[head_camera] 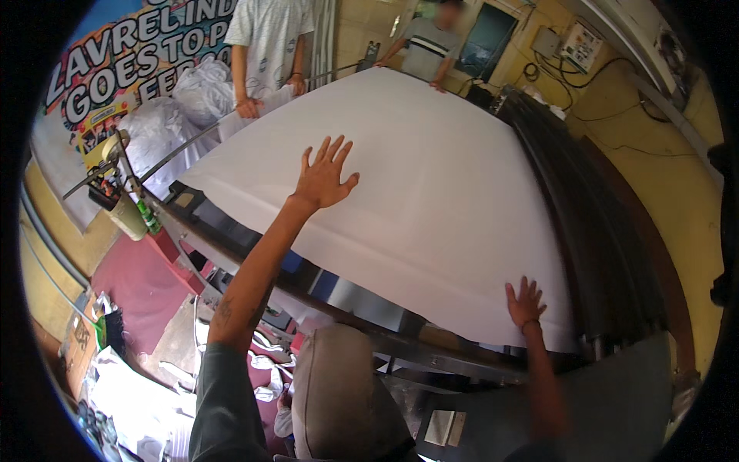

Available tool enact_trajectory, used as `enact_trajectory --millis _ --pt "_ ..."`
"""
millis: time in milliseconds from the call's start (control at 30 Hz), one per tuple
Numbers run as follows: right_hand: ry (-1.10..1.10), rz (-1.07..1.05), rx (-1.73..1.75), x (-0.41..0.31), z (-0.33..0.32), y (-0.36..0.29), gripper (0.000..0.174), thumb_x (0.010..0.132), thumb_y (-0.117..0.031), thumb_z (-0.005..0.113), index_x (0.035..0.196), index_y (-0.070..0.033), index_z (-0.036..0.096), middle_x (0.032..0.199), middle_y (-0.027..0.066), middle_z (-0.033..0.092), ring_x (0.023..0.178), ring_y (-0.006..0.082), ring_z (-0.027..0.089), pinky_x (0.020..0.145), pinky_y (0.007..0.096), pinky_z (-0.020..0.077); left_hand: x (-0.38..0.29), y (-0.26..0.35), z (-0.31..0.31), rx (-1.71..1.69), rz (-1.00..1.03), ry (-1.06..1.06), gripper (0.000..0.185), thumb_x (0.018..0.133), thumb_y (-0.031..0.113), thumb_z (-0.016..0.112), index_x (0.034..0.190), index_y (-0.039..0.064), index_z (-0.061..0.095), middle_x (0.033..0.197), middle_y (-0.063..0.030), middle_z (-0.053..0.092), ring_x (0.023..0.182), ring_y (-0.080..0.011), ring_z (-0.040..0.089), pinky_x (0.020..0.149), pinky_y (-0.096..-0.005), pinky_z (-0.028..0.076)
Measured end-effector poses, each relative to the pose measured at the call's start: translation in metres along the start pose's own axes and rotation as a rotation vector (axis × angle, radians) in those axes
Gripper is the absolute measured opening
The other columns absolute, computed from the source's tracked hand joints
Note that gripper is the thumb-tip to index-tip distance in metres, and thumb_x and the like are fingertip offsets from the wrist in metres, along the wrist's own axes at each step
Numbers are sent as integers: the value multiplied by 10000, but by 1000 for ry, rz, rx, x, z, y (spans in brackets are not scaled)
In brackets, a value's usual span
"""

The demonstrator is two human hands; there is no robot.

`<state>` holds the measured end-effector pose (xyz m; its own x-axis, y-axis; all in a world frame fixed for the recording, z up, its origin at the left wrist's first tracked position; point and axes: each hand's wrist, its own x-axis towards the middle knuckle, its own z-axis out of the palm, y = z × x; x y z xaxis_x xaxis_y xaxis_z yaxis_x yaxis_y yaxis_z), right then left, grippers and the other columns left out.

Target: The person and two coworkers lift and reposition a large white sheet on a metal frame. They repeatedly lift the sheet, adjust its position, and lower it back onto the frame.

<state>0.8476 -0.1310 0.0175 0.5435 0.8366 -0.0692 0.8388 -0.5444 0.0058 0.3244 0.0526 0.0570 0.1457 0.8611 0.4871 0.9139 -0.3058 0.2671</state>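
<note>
A wide white sheet (415, 150), apparently fabric, covers a large table with faint creases along its near part. My left hand (324, 176) is palm down over its left-middle area, fingers spread. Near the sheet's close right corner, my right hand (526, 301) also has its fingers spread, palm down. Neither hand grips anything; whether the palms press on the sheet is hard to tell. The sheet's near edge lies short of the dark table frame (323, 306), where blue and grey patches show beneath.
Black rollers (583, 231) run along the right side. Two people stand across the table, one person's hand (248, 107) at its left edge, another's hand (437, 86) at the far edge. Bundled white cloth (167, 127) and a tool bucket (128, 216) sit left. A brown cap (335, 392) fills the bottom middle.
</note>
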Motion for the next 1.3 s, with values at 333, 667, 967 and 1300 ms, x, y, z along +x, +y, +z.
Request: enact_trajectory --millis 333,667,967,1300 --pt "18 -16 18 0 -1 5 965 923 -819 239 1634 -177 127 1684 195 67 1538 452 29 1182 696 17 -22 10 55 97 -181 -415 829 972 697 291 1620 186 217 1699 -60 132 1569 -287 63 1258 -514 33" --pt "101 -70 68 9 -22 4 979 941 -720 435 1633 -208 -30 1692 162 -84 1544 431 -49 1152 745 12 -27 13 59 136 -182 -443 823 977 707 244 1624 200 206 1703 -33 118 1571 -268 57 1249 -544 6" --pt "6 -16 46 4 -6 -6 936 934 -803 263 1633 -194 135 1695 153 47 1543 437 6 1167 722 12 -34 16 54 38 -194 -427 828 969 712 271 1622 205 219 1698 -86 124 1570 -290 43 1251 -526 12" --pt "-31 -36 112 0 -12 -2 997 903 -841 230 1635 -175 109 1695 160 4 1546 422 -40 1183 681 -54 -35 15 56 39 -201 -417 875 941 748 312 1622 207 220 1698 -105 114 1570 -306 41 1245 -542 6"
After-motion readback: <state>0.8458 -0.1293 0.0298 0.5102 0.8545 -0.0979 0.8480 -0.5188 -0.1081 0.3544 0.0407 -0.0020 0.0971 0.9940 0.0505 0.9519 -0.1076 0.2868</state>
